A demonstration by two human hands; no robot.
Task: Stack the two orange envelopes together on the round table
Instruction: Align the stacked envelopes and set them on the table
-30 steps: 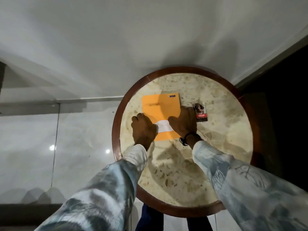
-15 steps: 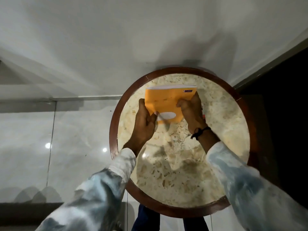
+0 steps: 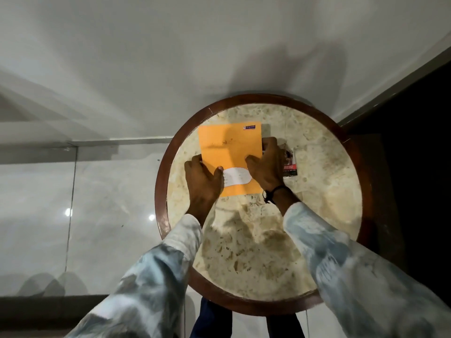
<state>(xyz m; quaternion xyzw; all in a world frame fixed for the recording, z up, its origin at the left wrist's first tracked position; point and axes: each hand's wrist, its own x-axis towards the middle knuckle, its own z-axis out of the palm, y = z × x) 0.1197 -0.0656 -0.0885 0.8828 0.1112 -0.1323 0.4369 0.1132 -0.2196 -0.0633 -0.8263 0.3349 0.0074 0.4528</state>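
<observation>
The orange envelopes (image 3: 228,152) lie flat on the round table (image 3: 268,240) as one pile, with only the top one showing, a white label near its front edge. My left hand (image 3: 203,181) grips the pile's left edge, thumb on top. My right hand (image 3: 267,167) grips the right edge, thumb on the orange face, fingers curled around the side. I cannot see the lower envelope apart from thin white slivers at the edges.
A small red and black packet (image 3: 290,163) lies just right of my right hand. The table has a dark wooden rim (image 3: 162,191) and stands against a white wall. A dark area is to the right, glossy floor to the left.
Half a second ago both hands held the envelopes upright on their edge at the far side of the table. Now the pile is laid flat again, closer in, with both hands still on its sides.
</observation>
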